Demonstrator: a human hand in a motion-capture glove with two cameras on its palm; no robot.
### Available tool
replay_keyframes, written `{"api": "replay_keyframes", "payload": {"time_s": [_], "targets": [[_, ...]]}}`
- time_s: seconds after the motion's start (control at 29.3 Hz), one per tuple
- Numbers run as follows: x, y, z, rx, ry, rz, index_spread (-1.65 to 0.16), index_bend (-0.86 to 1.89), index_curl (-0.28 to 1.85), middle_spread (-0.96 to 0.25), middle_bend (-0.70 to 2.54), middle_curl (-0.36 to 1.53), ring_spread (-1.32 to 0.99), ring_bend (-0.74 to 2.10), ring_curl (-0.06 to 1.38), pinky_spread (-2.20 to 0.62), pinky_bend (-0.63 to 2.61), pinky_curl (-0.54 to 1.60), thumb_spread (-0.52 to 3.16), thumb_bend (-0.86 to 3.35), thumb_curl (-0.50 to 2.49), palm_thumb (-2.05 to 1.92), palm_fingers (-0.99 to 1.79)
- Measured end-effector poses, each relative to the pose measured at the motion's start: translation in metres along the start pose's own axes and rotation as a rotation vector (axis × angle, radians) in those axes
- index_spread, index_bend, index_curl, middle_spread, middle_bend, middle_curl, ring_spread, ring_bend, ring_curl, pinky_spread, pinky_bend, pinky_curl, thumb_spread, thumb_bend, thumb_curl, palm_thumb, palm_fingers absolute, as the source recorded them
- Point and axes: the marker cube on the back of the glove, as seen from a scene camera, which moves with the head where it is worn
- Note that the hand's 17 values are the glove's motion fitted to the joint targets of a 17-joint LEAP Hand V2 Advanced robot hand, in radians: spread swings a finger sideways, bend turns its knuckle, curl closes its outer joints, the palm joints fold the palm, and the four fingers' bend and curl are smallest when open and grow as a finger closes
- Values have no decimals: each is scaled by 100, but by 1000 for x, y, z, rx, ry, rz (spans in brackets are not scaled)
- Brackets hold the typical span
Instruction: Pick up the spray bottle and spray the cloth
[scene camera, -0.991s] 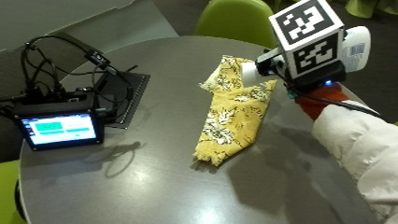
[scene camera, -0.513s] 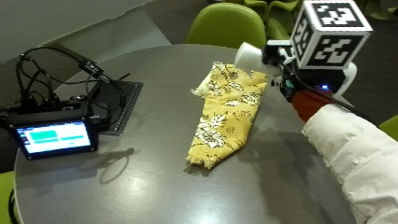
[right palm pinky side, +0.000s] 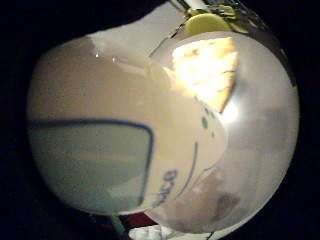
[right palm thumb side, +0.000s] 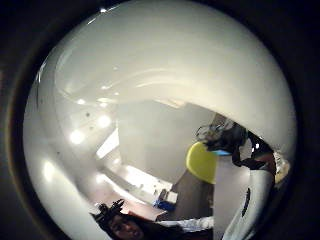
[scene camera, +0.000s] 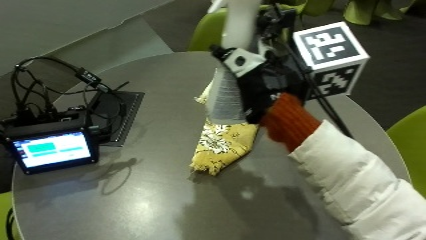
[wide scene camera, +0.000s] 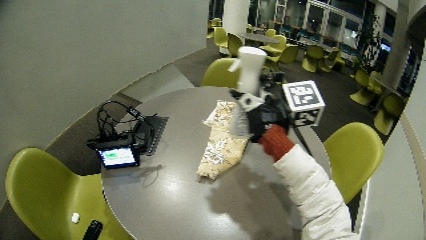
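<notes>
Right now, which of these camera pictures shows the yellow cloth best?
The wide outside view: the whole yellow cloth lies stretched out on the table. In the closer outside view the spray bottle and the gloved hand cover its far end. The little-finger palm view catches one corner; the thumb-side view shows none.

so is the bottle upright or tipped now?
Upright: the spray bottle, gripped by the right hand, stands nozzle-up above the cloth.

Two overhead outside views share table (scene camera: 133, 200), palm views bottle-close (right palm pinky side: 115, 150)
</notes>
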Motion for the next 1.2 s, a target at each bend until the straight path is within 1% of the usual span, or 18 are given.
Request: {"api": "replay_keyframes", "payload": {"time_s": [0.14, 0.31, 0.44, 0.58, 0.79, 1.03, 1.2], "targets": [[-18, 15, 66, -156, -54, -15, -27, 12, 41, -3, 43, 50, -13, 47, 47, 15, 13, 24, 94, 9, 60, 112, 54], [-20, 32, 140, -344, -107, -15, -28, 13, 39, -2, 44, 50, -11, 47, 48, 18, 15, 24, 102, 11, 61, 114, 46], [-11, 45, 176, -411, -143, -5, -27, 12, 38, 1, 44, 50, -10, 47, 48, 19, 17, 25, 108, 12, 62, 115, 40], [-6, 54, 191, -427, -142, -6, -27, 13, 36, 2, 44, 50, -9, 47, 48, 19, 18, 25, 114, 12, 62, 115, 39], [-4, 65, 195, -460, -145, -19, -27, 12, 34, 4, 42, 49, -8, 45, 47, 19, 22, 28, 120, 13, 62, 115, 40], [1, 79, 205, -479, -134, -117, -27, 13, 33, 4, 42, 49, -7, 45, 47, 19, 22, 31, 124, 12, 62, 115, 40], [11, 87, 212, -526, -136, -94, -29, 14, 33, 3, 43, 49, -8, 45, 48, 18, 16, 30, 127, 12, 61, 116, 35]]}}
